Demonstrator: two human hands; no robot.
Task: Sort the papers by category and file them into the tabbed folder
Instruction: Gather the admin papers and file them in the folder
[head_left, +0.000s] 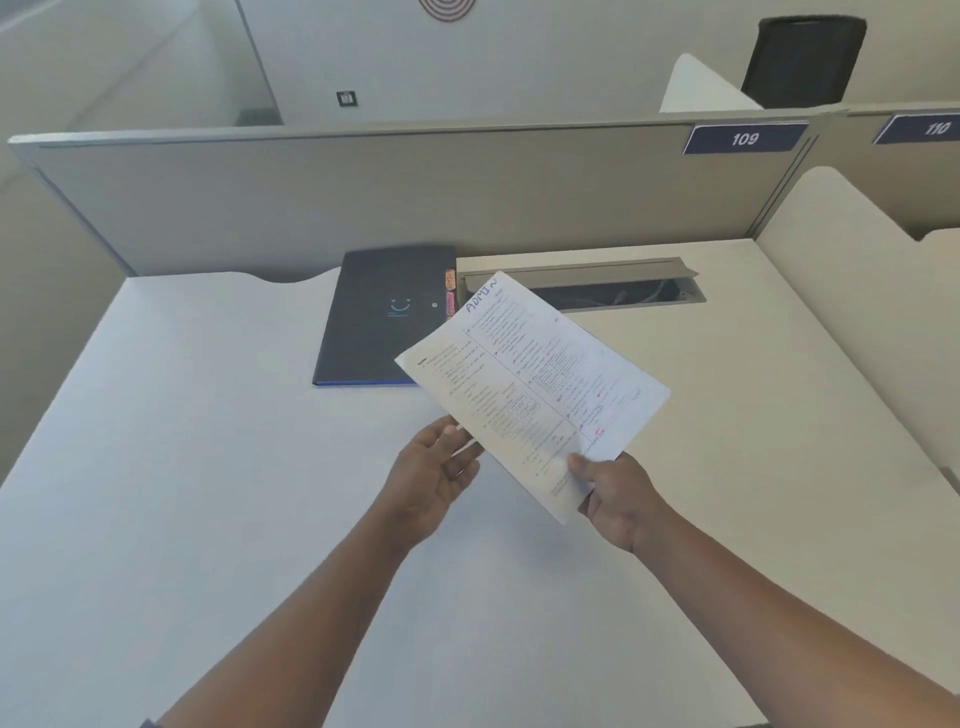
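A printed paper (535, 384) with "ADMIN" handwritten at its top hangs tilted above the desk. My right hand (618, 499) pinches its lower edge, thumb on top. My left hand (434, 478) is at the sheet's lower left edge, fingers relaxed and reaching under it. Behind the paper lies a closed dark blue folder (379, 317) with coloured tabs (450, 299) sticking out of its right side. The sheet covers the folder's near right corner.
The white desk (208, 467) is bounded by a grey partition (363, 197) at the back and a white side divider (857, 291) on the right. An open grey cable tray (623, 286) sits in the desk beside the folder.
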